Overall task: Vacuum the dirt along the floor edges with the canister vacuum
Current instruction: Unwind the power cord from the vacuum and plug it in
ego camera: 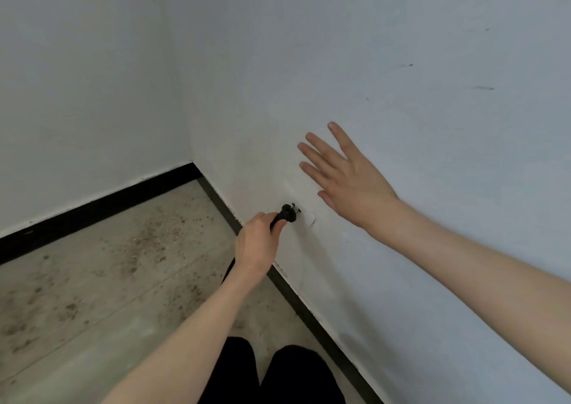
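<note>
A corner of a room is seen from above, where two matte white painted walls (pixel 401 48) meet over a glossy black skirting board (pixel 102 207). The pale grey, smooth floor (pixel 77 326) is speckled with brown crumbly dirt (pixel 148 236), thickest near the skirting board at the left wall. A small black moulded plastic plug (pixel 289 212), its metal pins pointing at a white wall socket (pixel 304 216) low on the right wall, is gripped in the curled fingers of the left hand (pixel 258 244). The right hand (pixel 349 175) is spread flat with straight fingers against or just off the right wall, above the socket. Black-clad knees (pixel 265 372) are seen at the bottom edge. The canister vacuum itself is out of view.
</note>
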### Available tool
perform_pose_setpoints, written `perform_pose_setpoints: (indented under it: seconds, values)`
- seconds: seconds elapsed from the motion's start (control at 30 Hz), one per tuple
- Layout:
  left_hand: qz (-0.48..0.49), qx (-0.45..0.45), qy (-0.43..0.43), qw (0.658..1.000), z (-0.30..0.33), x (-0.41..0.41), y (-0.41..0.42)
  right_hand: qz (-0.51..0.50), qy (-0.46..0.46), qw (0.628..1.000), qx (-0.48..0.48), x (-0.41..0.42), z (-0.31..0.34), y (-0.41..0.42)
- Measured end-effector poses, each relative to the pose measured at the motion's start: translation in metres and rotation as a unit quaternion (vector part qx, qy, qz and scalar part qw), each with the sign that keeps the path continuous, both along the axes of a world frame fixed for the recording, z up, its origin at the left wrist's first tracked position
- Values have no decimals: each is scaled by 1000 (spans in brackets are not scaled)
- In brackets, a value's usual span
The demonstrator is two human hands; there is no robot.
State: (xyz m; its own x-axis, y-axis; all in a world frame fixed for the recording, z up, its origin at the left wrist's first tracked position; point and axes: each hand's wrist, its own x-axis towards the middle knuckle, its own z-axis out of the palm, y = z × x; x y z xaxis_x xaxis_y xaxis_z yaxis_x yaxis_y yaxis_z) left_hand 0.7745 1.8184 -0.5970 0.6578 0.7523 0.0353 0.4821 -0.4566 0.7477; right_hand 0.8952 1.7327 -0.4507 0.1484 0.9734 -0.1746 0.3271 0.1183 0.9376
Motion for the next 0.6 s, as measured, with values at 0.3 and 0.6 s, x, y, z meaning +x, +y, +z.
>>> perform_pose_setpoints:
  seconds: [0.3,0.6]
  values:
    - [26,6,-50,998,-11,2,-8,16,-19,1000,9,-1,1,0]
    - [23,50,-33,998,-6,6,-8,16,-24,1000,4,-3,2,0]
